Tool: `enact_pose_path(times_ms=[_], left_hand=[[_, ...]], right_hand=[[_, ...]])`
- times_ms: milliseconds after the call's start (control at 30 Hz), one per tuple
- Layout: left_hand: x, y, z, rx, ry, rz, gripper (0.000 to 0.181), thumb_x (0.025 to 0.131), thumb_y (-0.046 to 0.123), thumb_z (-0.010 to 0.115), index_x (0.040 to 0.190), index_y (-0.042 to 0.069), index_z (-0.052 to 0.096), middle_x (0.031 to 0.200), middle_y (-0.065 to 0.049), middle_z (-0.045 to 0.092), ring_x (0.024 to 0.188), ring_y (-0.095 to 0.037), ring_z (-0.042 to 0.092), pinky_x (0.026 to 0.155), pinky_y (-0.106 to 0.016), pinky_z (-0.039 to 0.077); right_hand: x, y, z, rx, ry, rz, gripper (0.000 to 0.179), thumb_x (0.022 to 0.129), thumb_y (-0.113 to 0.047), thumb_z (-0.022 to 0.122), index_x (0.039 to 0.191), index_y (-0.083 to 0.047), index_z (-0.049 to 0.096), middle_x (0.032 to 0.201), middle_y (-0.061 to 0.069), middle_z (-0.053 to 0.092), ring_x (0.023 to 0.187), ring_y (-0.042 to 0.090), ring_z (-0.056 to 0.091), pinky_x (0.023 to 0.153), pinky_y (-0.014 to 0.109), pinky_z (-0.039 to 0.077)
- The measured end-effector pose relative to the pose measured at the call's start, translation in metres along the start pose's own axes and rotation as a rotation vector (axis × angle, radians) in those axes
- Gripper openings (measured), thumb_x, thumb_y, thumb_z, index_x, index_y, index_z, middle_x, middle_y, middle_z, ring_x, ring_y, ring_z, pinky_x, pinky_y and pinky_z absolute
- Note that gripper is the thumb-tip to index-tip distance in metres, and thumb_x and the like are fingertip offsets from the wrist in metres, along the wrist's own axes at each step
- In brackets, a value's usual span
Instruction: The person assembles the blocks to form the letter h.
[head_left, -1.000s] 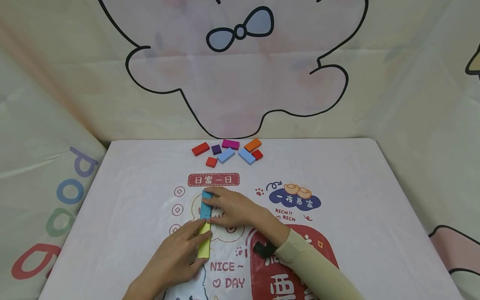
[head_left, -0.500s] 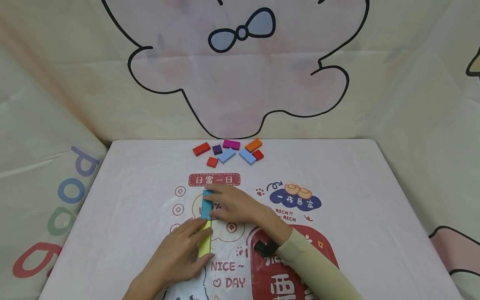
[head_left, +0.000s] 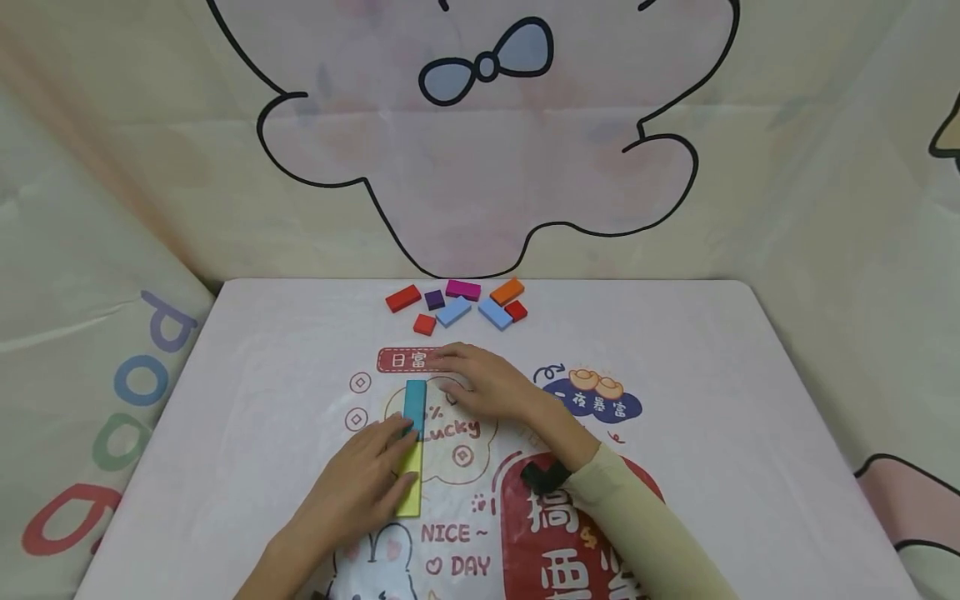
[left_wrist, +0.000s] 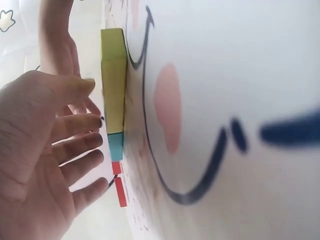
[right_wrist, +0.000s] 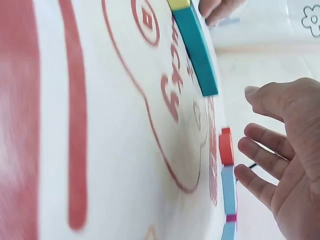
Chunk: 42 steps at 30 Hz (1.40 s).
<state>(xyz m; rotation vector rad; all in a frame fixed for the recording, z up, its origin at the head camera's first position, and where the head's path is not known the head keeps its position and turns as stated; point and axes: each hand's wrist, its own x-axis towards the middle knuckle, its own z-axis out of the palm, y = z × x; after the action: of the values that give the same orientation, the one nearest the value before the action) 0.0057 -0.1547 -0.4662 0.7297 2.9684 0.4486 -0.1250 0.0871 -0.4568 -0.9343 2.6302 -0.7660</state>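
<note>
A yellow block [head_left: 409, 500] and a blue block [head_left: 415, 402] lie end to end on the table, forming one straight strip. My left hand [head_left: 358, 485] is at the strip's left side, its loosely spread fingertips over the yellow block and the near end of the blue one. In the left wrist view the thumb [left_wrist: 75, 87] shows beside the yellow block, with nothing gripped. My right hand [head_left: 491, 385] is off the blue block, to its right and further back. The right wrist view shows its fingers [right_wrist: 267, 137] relaxed, holding nothing, with the blue block's end [right_wrist: 200, 60] apart from them.
Several loose blocks lie near the table's back edge, among them a red block [head_left: 403, 298], a purple block [head_left: 434, 300], a magenta block [head_left: 462, 289], an orange block [head_left: 507, 291] and a light blue block [head_left: 495, 313]. A printed curtain [head_left: 480, 192] rises behind the table [head_left: 750, 400].
My right hand has left the blue block and moved back and right, uncovering it. My left hand has shifted slightly, its thumb coming in from the strip's near end. Both blocks stay in place.
</note>
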Motion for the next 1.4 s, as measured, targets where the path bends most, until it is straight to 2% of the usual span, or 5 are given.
enact_pose_path(times_ms=[233, 467, 833, 1100, 1400], left_hand=[[0.0, -0.004, 0.005, -0.024, -0.08, -0.035, 0.066, 0.102, 0.048, 0.065, 0.159, 0.02, 0.05, 0.17, 0.001, 0.042, 0.161, -0.021, 0.037, 0.132, -0.051, 0.032], [0.002, -0.011, -0.003, 0.026, -0.081, 0.012, 0.067, 0.101, 0.049, 0.065, 0.158, 0.017, 0.051, 0.169, -0.003, 0.045, 0.16, -0.026, 0.039, 0.131, -0.053, 0.033], [0.009, -0.011, -0.012, 0.056, -0.119, 0.048, 0.065, 0.099, 0.047, 0.068, 0.155, 0.017, 0.055, 0.165, -0.005, 0.05, 0.158, -0.03, 0.042, 0.127, -0.055, 0.039], [0.014, -0.009, -0.015, 0.092, -0.115, 0.072, 0.07, 0.094, 0.049, 0.072, 0.151, 0.011, 0.058, 0.159, -0.007, 0.056, 0.156, -0.031, 0.045, 0.13, -0.053, 0.035], [0.017, -0.007, -0.017, 0.096, -0.098, 0.066, 0.072, 0.09, 0.047, 0.077, 0.15, 0.01, 0.06, 0.159, -0.008, 0.057, 0.156, -0.031, 0.044, 0.131, -0.052, 0.034]], right_hand=[[0.002, 0.02, -0.02, 0.029, 0.083, 0.06, 0.048, 0.103, -0.027, 0.069, 0.15, -0.019, 0.061, 0.16, 0.004, 0.055, 0.151, 0.028, 0.051, 0.12, 0.051, 0.05], [0.007, 0.036, -0.046, -0.001, 0.098, 0.091, 0.049, 0.104, -0.023, 0.068, 0.151, -0.015, 0.059, 0.16, 0.008, 0.054, 0.153, 0.03, 0.048, 0.123, 0.054, 0.046], [0.018, 0.065, -0.054, -0.056, 0.112, 0.08, 0.051, 0.105, -0.01, 0.061, 0.155, -0.01, 0.054, 0.163, 0.015, 0.049, 0.154, 0.035, 0.046, 0.129, 0.053, 0.037], [0.022, 0.075, -0.056, -0.138, 0.033, 0.095, 0.053, 0.102, 0.002, 0.052, 0.154, -0.008, 0.054, 0.166, 0.013, 0.048, 0.156, 0.034, 0.043, 0.131, 0.051, 0.035], [0.028, 0.084, -0.053, -0.19, -0.012, 0.143, 0.056, 0.103, -0.008, 0.051, 0.159, -0.008, 0.047, 0.172, 0.009, 0.039, 0.162, 0.029, 0.033, 0.135, 0.049, 0.027]])
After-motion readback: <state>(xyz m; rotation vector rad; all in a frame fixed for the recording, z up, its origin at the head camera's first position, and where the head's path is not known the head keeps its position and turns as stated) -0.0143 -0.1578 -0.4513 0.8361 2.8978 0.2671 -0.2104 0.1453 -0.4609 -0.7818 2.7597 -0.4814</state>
